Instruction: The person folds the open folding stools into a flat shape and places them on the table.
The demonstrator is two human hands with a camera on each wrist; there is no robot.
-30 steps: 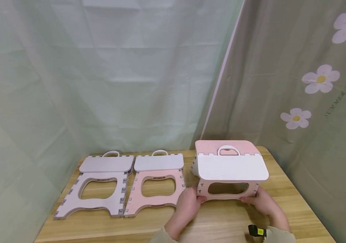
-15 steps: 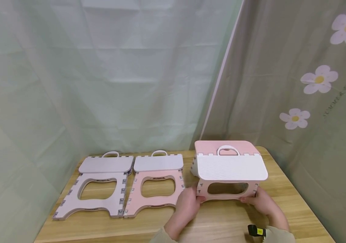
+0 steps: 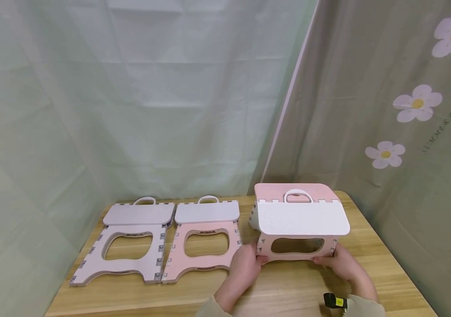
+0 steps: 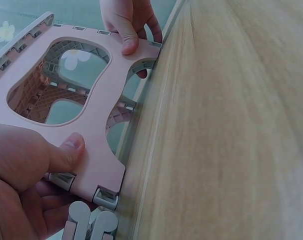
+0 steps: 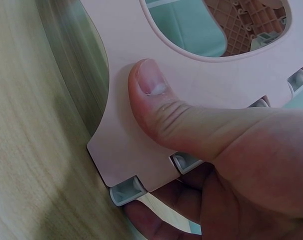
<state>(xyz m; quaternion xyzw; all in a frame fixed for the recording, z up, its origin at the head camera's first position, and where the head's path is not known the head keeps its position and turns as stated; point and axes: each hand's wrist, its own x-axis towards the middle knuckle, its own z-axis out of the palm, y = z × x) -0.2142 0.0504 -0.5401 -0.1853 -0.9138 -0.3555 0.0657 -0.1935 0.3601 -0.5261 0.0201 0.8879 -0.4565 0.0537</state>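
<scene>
A pink and white folding step stool (image 3: pixel 304 219) stands unfolded at the right of the table, its white handle raised between the two halves of the top. My left hand (image 3: pixel 245 265) grips its near left leg, the thumb (image 4: pixel 71 150) lying on the pink front panel and the fingers behind. At the near right leg my right hand (image 3: pixel 344 265) holds on the same way, its thumb (image 5: pixel 151 85) flat on the panel and its fingers curled under the hinged edge. Left of it lie a folded pink and white stool (image 3: pixel 205 259) and a folded white stool (image 3: pixel 130 264).
The wooden table (image 3: pixel 289 295) meets a pale green curtain (image 3: pixel 170 110) behind. On the right hangs a curtain with printed flowers (image 3: pixel 417 104). A black device with a yellow label (image 3: pixel 334 301) sits at my right wrist.
</scene>
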